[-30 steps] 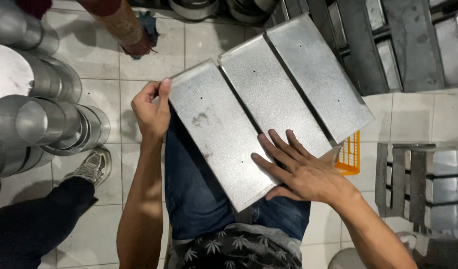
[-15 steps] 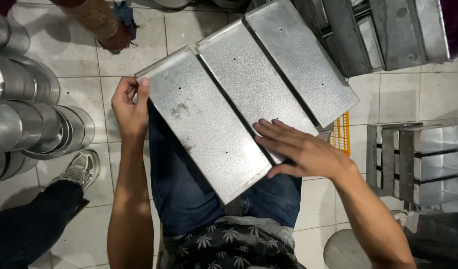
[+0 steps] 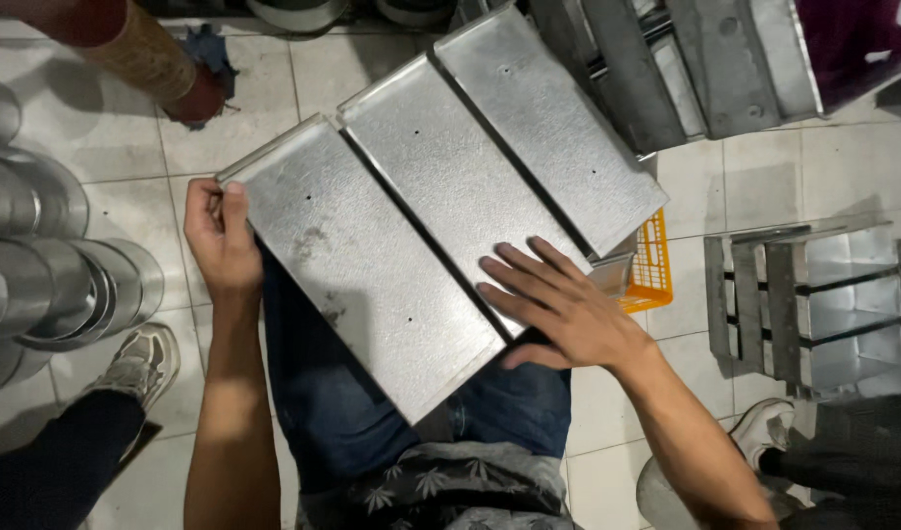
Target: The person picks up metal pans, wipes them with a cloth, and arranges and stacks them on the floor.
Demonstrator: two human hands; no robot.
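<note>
Since the earlier frame the joined metal tray (image 3: 440, 226) has slid up and to the left in view, its lowest corner now over the person's lap rather than past the knee, and the right hand (image 3: 558, 304) has moved with it. That tray, three long galvanised pans joined side by side with their flat bottoms facing up, lies slanted across the person's blue jeans (image 3: 342, 412). The left hand (image 3: 220, 240) pinches the tray's left corner, thumb on the upper face and fingers curled under the rim. The right hand lies flat with fingers spread on the middle pan, near its lower end, pressing down rather than gripping. Just beside that hand, under the tray's right corner, sits an orange plastic basket (image 3: 651, 270) on the tiled floor (image 3: 107, 167). Round metal tins (image 3: 48, 275) are stacked at the left edge, and another joined tray (image 3: 813, 304) stands upright at the right. A grey shoe (image 3: 141, 363) of another person rests on the floor at lower left.
</note>
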